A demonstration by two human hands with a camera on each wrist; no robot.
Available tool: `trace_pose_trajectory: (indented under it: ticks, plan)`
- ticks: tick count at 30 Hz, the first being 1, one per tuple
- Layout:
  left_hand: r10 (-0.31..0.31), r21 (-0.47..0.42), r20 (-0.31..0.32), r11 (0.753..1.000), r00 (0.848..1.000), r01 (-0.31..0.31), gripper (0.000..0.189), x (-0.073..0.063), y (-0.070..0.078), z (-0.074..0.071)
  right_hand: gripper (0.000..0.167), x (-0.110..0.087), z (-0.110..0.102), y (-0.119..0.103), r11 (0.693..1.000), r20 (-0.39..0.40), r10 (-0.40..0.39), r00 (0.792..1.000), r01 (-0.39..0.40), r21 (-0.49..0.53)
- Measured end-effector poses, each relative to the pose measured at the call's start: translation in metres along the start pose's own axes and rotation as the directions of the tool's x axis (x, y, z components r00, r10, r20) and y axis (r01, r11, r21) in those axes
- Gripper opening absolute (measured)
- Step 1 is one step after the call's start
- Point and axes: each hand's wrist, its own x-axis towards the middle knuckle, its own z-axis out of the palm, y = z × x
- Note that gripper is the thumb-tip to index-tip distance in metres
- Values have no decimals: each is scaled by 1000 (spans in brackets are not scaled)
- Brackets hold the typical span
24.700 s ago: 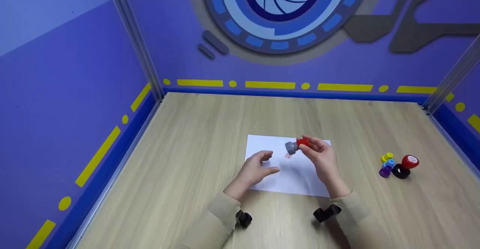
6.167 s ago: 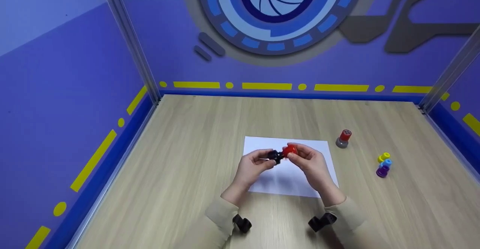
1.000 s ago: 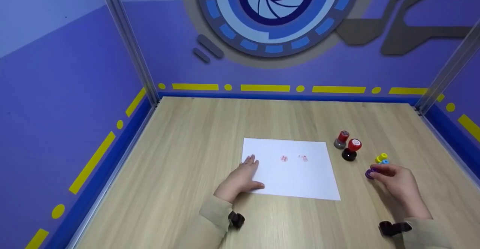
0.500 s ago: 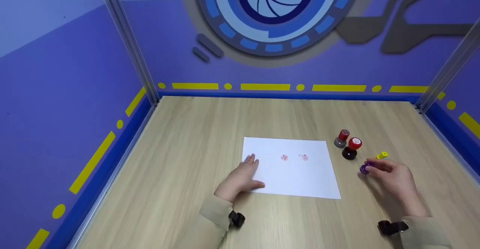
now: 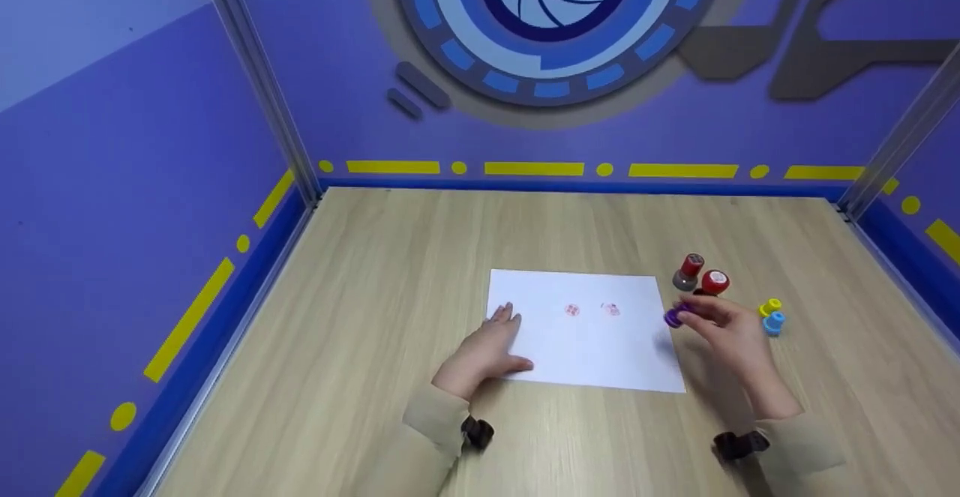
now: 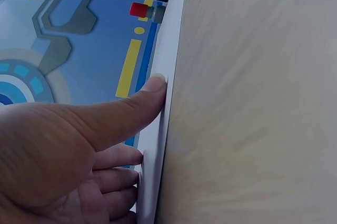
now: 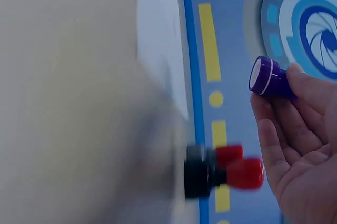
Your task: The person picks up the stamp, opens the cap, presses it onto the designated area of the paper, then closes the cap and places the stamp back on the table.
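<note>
A small purple stamp (image 5: pixel 673 317) is pinched between the thumb and fingers of my right hand (image 5: pixel 731 332), raised over the right edge of a white sheet of paper (image 5: pixel 592 354). In the right wrist view the purple stamp (image 7: pixel 266 77) is tilted, its pale round face turned sideways. My left hand (image 5: pixel 480 351) rests on the paper's left edge with fingers extended; the left thumb (image 6: pixel 131 111) lies along the near edge. Two red prints show on the sheet: a round one (image 5: pixel 572 309) and a smudged one (image 5: pixel 612 309) to its right.
Right of the paper stand a red-and-grey stamp (image 5: pixel 690 270) and a red-and-black stamp (image 5: pixel 715 281), the latter partly behind my right hand. Farther right are a yellow stamp (image 5: pixel 770 307) and a light blue stamp (image 5: pixel 773 322). Blue walls enclose the wooden table (image 5: pixel 390 279).
Both red-handled stamps, held earlier, now stand right of the paper, and a second red print shows. My right hand has lifted the purple stamp and carried it left; my left hand stays put.
</note>
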Motion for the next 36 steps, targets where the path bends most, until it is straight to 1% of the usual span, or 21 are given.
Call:
trace_pose_trajectory:
  ticks: [4, 6, 8, 9, 10, 11, 12, 13, 14, 16, 18, 19, 20, 21, 22, 23, 25, 29, 31, 34, 36]
  plan:
    - [-11, 7, 1, 1000, 1000, 11, 85, -1, 3, -2, 36, 6, 23, -23, 996, -9, -70, 997, 71, 55]
    - [-4, 8, -30, 1000, 1000, 4, 84, -1, 6, -4, 34, 9, 34, -35, 990, -9, -103, 995, 104, 97]
    - [11, -44, -94, 999, 996, -15, 80, 0, 11, -6, 33, 13, 44, -47, 980, -10, -135, 991, 135, 144]
    - [22, -91, -136, 995, 990, -35, 77, 0, 14, -7, 33, 14, 48, -53, 976, -10, -146, 989, 145, 164]
    - [36, -152, -182, 986, 983, -64, 73, 0, 17, -7, 32, 14, 52, -59, 971, -10, -152, 988, 152, 186]
    - [46, -222, -228, 970, 973, -97, 68, -1, 20, -7, 32, 15, 56, -65, 965, -12, -160, 987, 159, 207]
    - [55, -305, -271, 942, 961, -140, 63, -1, 23, -7, 31, 15, 60, -70, 958, -13, -166, 986, 165, 234]
    - [61, -394, -306, 901, 950, -184, 59, -1, 27, -6, 30, 14, 63, -75, 952, -11, -172, 985, 169, 256]
    - [64, -474, -336, 851, 940, -228, 54, -1, 30, -5, 30, 13, 67, -80, 943, -10, -179, 984, 174, 283]
    - [64, -617, -376, 727, 924, -301, 46, 0, 37, -2, 29, 10, 73, -87, 924, -4, -193, 981, 184, 335]
    - [55, -729, -375, 599, 925, -331, 41, -1, 42, 1, 28, 7, 78, -91, 906, 3, -206, 978, 190, 379]
    - [45, -776, -359, 540, 932, -325, 40, -1, 44, 2, 28, 4, 80, -92, 898, 7, -205, 979, 185, 399]
    - [39, -812, -341, 492, 939, -315, 39, -1, 46, 3, 28, 2, 82, -93, 891, 12, -203, 979, 180, 417]
    - [34, -840, -322, 451, 946, -302, 39, -2, 47, 4, 28, 0, 84, -93, 887, 16, -199, 980, 173, 429]
    - [29, -863, -300, 417, 953, -285, 38, -3, 48, 5, 28, -2, 86, -94, 881, 20, -194, 981, 165, 444]
    - [25, -879, -281, 395, 959, -267, 38, -3, 49, 6, 28, -4, 88, -94, 876, 23, -189, 982, 159, 455]
    - [21, -897, -263, 364, 965, -252, 38, -4, 51, 6, 28, -7, 91, -96, 864, 26, -189, 982, 154, 480]
    - [23, -910, -270, 321, 962, -263, 37, -5, 53, 4, 26, -9, 94, -100, 845, 19, -203, 979, 166, 509]
    - [23, -919, -271, 290, 962, -266, 36, -5, 54, 4, 25, -9, 96, -101, 841, 16, -199, 980, 162, 517]
    - [13, -942, -263, 214, 965, -259, 35, -5, 55, 5, 26, -10, 99, -102, 837, 18, -185, 982, 148, 527]
    - [-5, -952, -259, 168, 966, -254, 34, -5, 55, 6, 27, -10, 102, -102, 827, 22, -184, 983, 143, 544]
